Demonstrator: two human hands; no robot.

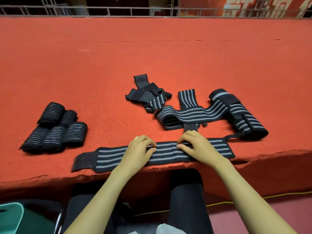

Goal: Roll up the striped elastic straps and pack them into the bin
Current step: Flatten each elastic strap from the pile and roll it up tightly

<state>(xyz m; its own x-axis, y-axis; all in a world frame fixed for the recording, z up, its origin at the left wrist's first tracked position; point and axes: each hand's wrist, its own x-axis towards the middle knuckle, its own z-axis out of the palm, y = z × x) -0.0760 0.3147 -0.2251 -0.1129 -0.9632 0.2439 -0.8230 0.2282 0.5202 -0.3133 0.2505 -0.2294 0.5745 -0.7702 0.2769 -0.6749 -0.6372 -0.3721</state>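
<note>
Red felt table (152,48) — flat strap (118,155), black with grey stripes, lies along near edge, plain black end at left. Left hand (140,147) and right hand (195,144) on its middle, close together, fingers curled, tips pinching webbing. Five rolled straps (54,129) well left — loose straps (185,112) just behind hands.

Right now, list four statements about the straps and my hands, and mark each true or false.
1. The left hand and the right hand both touch the flat strap at the near edge of the table. True.
2. The rolled straps lie right of the hands. False: they lie to the left.
3. Every strap is rolled. False: a loose pile lies unrolled beyond the hands.
4. The table cover is red. True.
</note>
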